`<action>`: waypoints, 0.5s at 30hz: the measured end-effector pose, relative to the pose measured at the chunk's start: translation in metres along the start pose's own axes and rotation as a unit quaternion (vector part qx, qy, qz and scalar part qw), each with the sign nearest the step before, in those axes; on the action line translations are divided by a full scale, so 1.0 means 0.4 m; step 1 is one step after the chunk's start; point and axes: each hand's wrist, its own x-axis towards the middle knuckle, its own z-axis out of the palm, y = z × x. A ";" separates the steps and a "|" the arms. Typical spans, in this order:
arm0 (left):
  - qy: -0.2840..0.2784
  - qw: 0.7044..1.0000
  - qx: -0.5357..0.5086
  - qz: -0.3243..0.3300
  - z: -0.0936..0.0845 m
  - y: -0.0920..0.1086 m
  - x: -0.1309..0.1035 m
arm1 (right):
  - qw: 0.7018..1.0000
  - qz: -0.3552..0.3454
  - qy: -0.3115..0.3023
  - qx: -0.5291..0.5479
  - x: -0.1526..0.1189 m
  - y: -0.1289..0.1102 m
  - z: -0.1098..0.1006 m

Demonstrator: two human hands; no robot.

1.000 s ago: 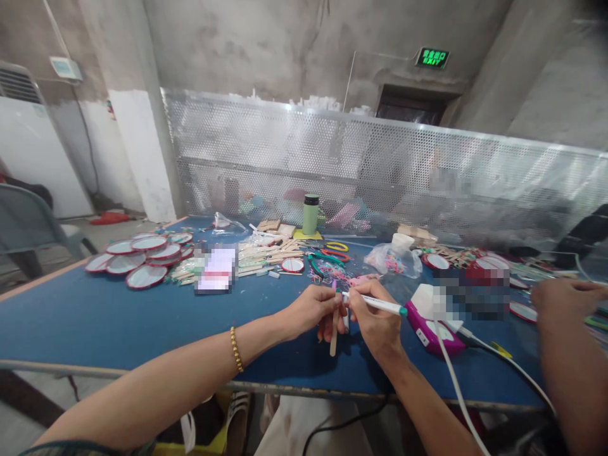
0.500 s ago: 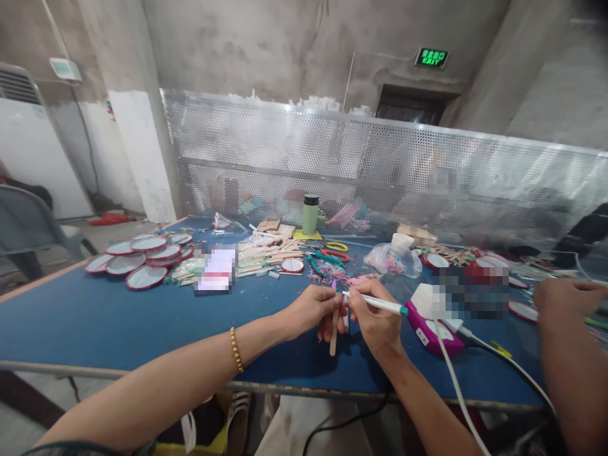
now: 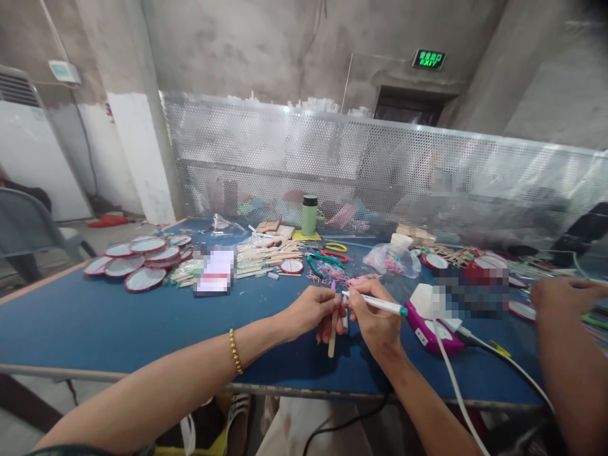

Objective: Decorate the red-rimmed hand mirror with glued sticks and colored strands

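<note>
My left hand is closed on a flat wooden stick, which hangs down from the fingers over the blue table. Small purple and green bits show at the stick's upper end. In my right hand is a white marker with a green end, gripped like a pen. Its tip points left, close to the top of the stick; whether they touch I cannot tell. A second white piece, perhaps a cap, shows between the hands, partly hidden by fingers.
Round red-rimmed discs are piled at left, beside a phone. Wooden sticks, pliers and a green bottle lie or stand behind. A purple power strip with cables is at right, near another person's arm.
The stick's lower end has swung slightly left. Both hands stay almost in place, with the marker still at the stick's top. The camera view has shifted a little.
</note>
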 end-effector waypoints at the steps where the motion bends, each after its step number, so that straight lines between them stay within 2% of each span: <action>1: 0.001 1.000 0.003 -0.002 0.000 0.000 0.000 | 1.000 0.000 -0.002 0.001 0.000 0.001 0.000; 15: -0.006 1.000 -0.003 -0.002 0.002 0.005 -0.001 | 1.000 -0.011 0.004 0.002 -0.003 -0.003 0.000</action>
